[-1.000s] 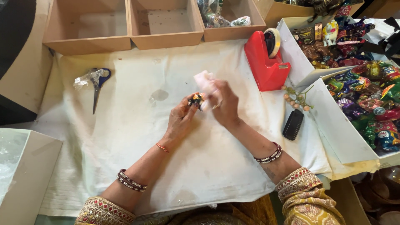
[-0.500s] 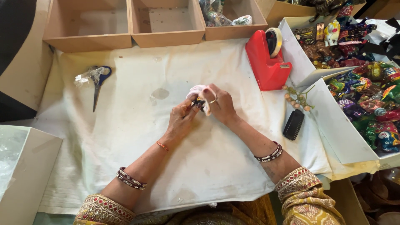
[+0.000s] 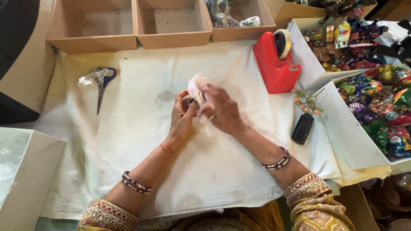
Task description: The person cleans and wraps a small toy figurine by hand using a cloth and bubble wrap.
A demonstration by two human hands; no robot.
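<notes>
A small figurine (image 3: 191,101), mostly hidden, sits between the two hands over the middle of the table (image 3: 141,141), with one pale pink tissue (image 3: 196,85) wrapped against its top. The left hand (image 3: 181,116) is curled around it from below, fingers closed on it. The right hand (image 3: 218,108) is blurred; its fingers press the tissue against the figurine from the right side, holding both.

A white cloth (image 3: 222,171) covers the table, stained in a few places. To the left of the hands lies one pair of scissors (image 3: 102,87) with blue handles, a scrap of clear plastic (image 3: 87,80) touching it. Between the scissors and the hands the cloth is bare, and so is the wide stretch between the hands and the near edge.

Along the far edge stand three wooden trays (image 3: 171,40) side by side; the right one holds wrapped pieces. Right of the hands stands one red tape dispenser (image 3: 276,64), then a string of beads (image 3: 305,100) and one black brush (image 3: 302,128). Two white boxes (image 3: 342,128) at the right edge are full of bright painted figurines (image 3: 381,107). One more white box (image 3: 34,171) stands at the near left corner.
</notes>
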